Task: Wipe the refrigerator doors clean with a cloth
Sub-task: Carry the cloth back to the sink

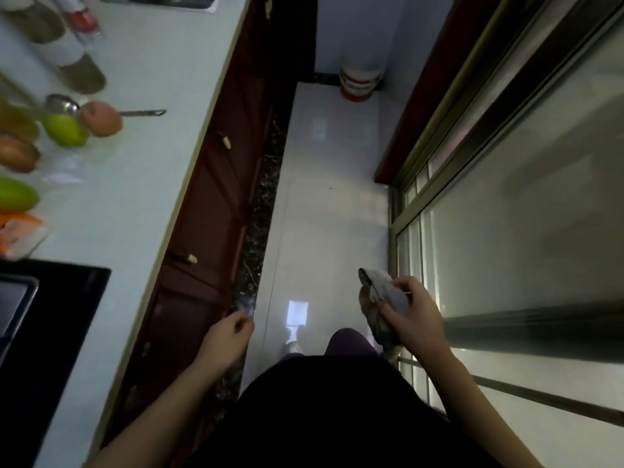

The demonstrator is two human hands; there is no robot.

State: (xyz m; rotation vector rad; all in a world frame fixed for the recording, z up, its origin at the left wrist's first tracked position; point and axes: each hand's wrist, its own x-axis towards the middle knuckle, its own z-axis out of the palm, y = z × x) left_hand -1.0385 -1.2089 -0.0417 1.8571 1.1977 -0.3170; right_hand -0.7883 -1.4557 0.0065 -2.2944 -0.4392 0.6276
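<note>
Right hand (413,315) at 4 o'clock clamps bunched cloth (385,298), left hand (229,336) at 7 o'clock loosely curled and empty beside the counter (152,130); no refrigerator doors in view, so best carry the cloth gathered, clear of the glass door (523,214), until they appear.
</note>
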